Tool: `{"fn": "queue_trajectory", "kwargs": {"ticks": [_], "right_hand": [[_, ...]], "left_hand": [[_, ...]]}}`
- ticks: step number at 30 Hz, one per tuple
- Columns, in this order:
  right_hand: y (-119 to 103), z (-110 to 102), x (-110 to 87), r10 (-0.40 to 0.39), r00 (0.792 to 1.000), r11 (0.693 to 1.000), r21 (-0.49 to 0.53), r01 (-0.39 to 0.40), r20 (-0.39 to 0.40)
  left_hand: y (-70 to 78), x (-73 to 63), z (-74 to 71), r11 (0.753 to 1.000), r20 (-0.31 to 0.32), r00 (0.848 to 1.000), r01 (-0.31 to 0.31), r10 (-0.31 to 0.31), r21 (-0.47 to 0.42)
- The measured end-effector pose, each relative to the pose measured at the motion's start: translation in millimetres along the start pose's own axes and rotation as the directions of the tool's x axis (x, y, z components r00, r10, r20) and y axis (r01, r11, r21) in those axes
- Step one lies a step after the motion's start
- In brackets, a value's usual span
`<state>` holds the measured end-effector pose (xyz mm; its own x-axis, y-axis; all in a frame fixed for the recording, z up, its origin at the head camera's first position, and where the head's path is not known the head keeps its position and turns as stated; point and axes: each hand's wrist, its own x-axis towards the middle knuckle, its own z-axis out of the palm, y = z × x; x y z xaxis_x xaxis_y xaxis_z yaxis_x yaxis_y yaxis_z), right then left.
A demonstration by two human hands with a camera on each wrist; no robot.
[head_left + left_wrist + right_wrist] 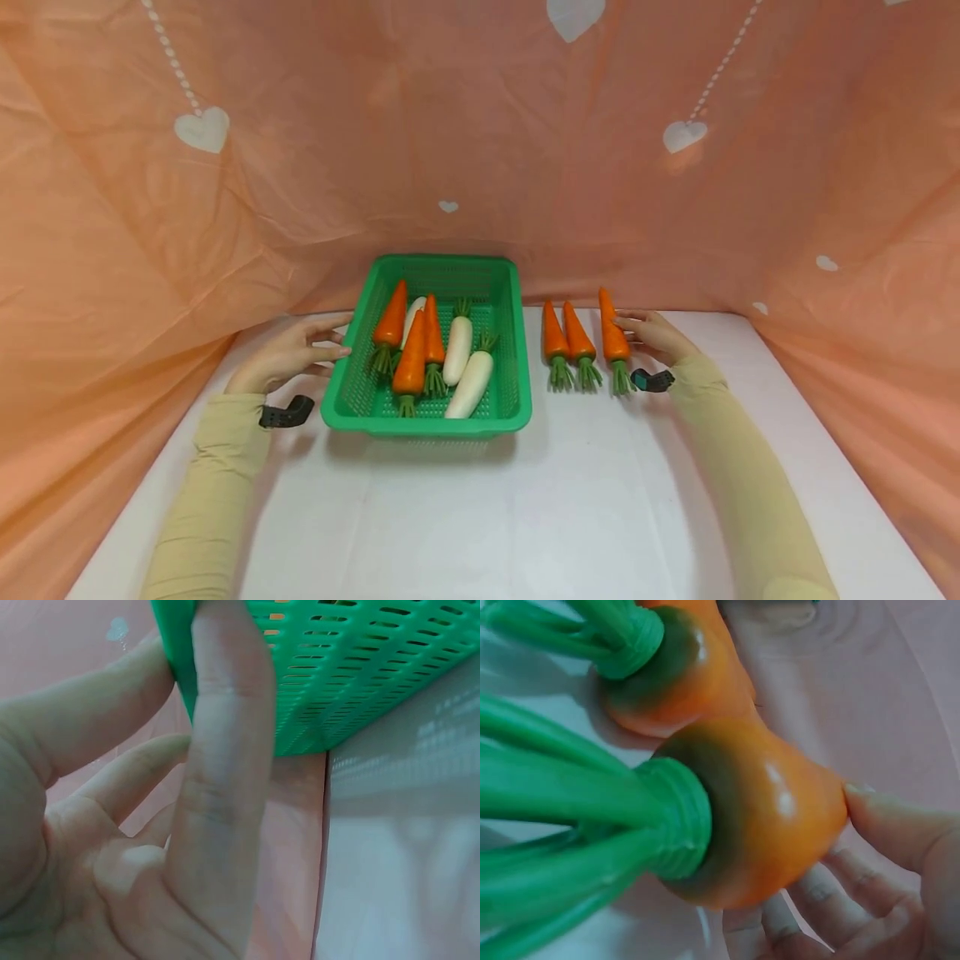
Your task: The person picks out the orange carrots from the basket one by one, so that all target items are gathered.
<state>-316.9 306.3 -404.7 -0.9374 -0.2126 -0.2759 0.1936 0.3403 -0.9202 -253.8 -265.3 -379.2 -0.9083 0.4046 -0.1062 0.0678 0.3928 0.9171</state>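
A green basket (517, 367) with perforated walls stands on the white table, holding three carrots (411, 358) and three white radishes (472, 383). My left hand (292, 354) is at its left side, thumb and fingers gripping the rim (174, 660); in the left wrist view one finger passes in front of the wall. On the right my right hand (648, 332) holds a carrot (612, 333) between thumb and fingers, its green stem stubs (592, 817) towards the wrist camera. Partly behind that carrot in the right wrist view is another carrot (682, 682).
Two more carrots (555, 337) lie side by side between the basket and the held carrot, tips away from me. Behind the table hangs a pinkish-orange cloth (480, 150) with white hearts, which also runs along both sides. The white table (450, 533) stretches towards me.
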Motion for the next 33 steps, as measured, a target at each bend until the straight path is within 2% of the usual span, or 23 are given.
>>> {"fn": "queue_trajectory", "kwargs": {"ticks": [7,18,28,33], "right_hand": [[-5.9,5.7,14.0,-0.017,1.000,0.999,-0.041,0.016,-0.017],[-2.8,15.0,17.5,-0.009,0.997,0.996,-0.088,0.003,-0.073],[-0.6,16.8,20.4,-0.001,0.990,0.996,-0.089,-0.012,-0.144],[0.3,15.6,16.2,-0.021,0.987,0.991,-0.133,0.000,-0.158]], "left_hand": [[1.3,0.0,-3.1,1.000,0.004,1.000,0.018,-0.017,-0.014],[-0.5,-0.2,-0.8,0.999,0.010,0.999,0.046,-0.046,-0.013],[0.2,0.0,-1.5,1.000,0.021,0.999,0.024,-0.024,-0.012],[0.6,1.0,-1.8,1.000,0.013,1.000,0.021,-0.021,-0.001]]}}
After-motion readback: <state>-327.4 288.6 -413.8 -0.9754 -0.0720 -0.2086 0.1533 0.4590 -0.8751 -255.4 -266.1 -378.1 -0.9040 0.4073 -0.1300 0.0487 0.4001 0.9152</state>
